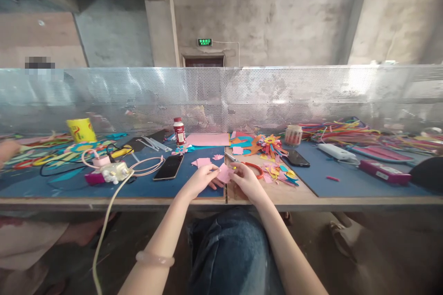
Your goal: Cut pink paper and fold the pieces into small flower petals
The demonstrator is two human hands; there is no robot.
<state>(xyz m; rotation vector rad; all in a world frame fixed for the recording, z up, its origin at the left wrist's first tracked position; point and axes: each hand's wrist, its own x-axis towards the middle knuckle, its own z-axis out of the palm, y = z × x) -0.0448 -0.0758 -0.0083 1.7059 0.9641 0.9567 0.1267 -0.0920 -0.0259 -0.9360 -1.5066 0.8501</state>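
Note:
Between my two hands, just over the table's front edge, is a small piece of pink paper [225, 173]. My left hand [205, 178] pinches its left side between thumb and forefinger, the other fingers hanging below. My right hand [244, 178] has its fingertips closed on the right side. Behind my left hand lie more pink paper squares [202, 162] and a pink cut-out [218, 157]. Orange-handled scissors [256, 169] lie just behind my right hand, partly hidden by it. Colourful paper scraps [277, 171] are scattered to the right.
A black phone [169, 168] and a power strip [117, 172] with cables lie left. A red-capped bottle [179, 131], pink sheet [207, 139] and paper flower [270, 145] stand farther back. Another phone [298, 158] lies right. A perforated metal screen [270, 97] bounds the table; another person's hand [8, 151] is far left.

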